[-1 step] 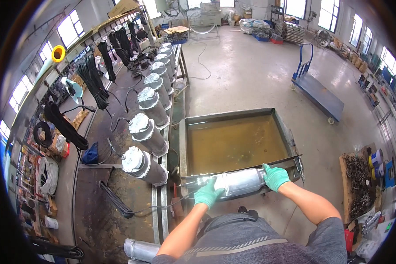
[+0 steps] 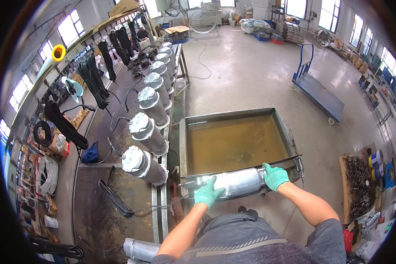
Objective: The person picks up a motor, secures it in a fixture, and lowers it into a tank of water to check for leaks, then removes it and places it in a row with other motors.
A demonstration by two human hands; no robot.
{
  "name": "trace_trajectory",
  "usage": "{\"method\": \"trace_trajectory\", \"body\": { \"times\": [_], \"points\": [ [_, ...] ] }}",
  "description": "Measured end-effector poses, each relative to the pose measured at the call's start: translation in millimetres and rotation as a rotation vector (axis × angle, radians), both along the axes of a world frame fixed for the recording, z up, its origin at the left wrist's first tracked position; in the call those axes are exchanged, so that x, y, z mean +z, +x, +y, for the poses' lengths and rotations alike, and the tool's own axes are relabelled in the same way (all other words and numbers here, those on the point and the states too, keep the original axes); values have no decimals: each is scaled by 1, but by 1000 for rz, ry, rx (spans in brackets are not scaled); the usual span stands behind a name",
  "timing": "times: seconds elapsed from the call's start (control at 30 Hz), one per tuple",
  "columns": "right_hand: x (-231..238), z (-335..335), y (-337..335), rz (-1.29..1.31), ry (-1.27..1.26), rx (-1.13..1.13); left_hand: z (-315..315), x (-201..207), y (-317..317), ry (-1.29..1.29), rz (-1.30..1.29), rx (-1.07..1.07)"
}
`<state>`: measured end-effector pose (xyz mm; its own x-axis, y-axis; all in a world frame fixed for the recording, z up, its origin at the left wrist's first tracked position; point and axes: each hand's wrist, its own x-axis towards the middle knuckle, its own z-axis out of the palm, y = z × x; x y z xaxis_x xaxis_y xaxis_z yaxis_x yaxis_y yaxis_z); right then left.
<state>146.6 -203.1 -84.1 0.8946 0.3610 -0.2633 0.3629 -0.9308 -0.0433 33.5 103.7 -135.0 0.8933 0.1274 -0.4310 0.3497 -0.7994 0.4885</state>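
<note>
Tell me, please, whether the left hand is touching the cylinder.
Touching: the head view shows the left hand laid over the left part of the cylinder, with no gap between them.

Between the hands: metal cylinder (image 2: 242,182) fills the gap.
Beyond the hands: tank (image 2: 183,143) rim in the way, open air above its water.
Left of the left hand (image 2: 208,192): cable (image 2: 152,207) crosses, then a row of canisters (image 2: 150,169) blocks.
Right of the right hand (image 2: 275,177): tank's end fitting (image 2: 298,168) near, then passable floor (image 2: 314,149).
Behind both: the person's torso (image 2: 246,235).
</note>
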Motion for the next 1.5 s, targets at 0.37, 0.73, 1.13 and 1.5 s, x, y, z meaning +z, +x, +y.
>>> {"method": "trace_trajectory", "body": {
  "times": [0.37,0.73,1.13,1.5],
  "points": [
    [36,-21,18,-177,-176,726,5,-14,1,98,5,-12],
    [-21,-5,5,-36,63,-43,6,-17,-1,73,-61,3],
    [13,-14,29,90,-15,430,5,-2,-1,36,-10,13],
    [3,-39,39,147,106,526,4,2,2,22,-29,24]
  ]
}}
